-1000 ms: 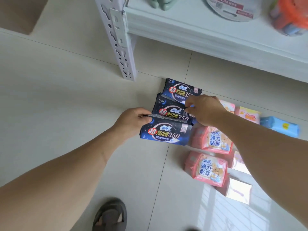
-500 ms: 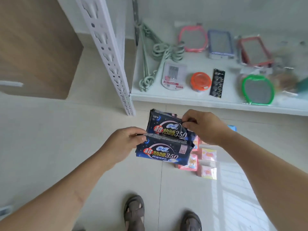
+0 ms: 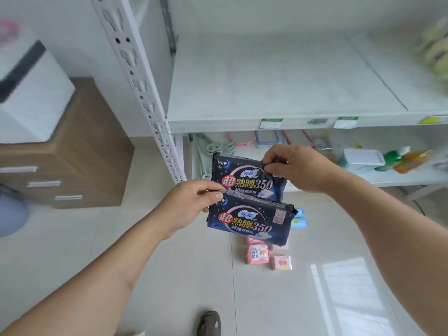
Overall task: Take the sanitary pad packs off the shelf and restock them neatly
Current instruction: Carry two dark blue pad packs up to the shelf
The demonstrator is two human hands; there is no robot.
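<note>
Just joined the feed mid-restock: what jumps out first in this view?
Two dark navy plastic sanitary pad packs sit centre frame: the left hand pinches the lower pack at its top left edge, the right hand pinches the upper pack at its top right corner. Behind them is a bare white metal shelf board; small pink packs lie on the pale tiled floor below.

The lower dark pack (image 3: 249,220) covers the bottom edge of the upper dark pack (image 3: 244,179), and the right hand (image 3: 298,167) hides that pack's top right corner. The pink packs (image 3: 258,254) on the floor are partly hidden behind the lower pack, their print too small to read. The yellow items (image 3: 436,48) at the right edge are blurred and cut off. The shelf labels (image 3: 271,123) are unreadable. A sandal (image 3: 209,323) is cut by the bottom edge.
</note>
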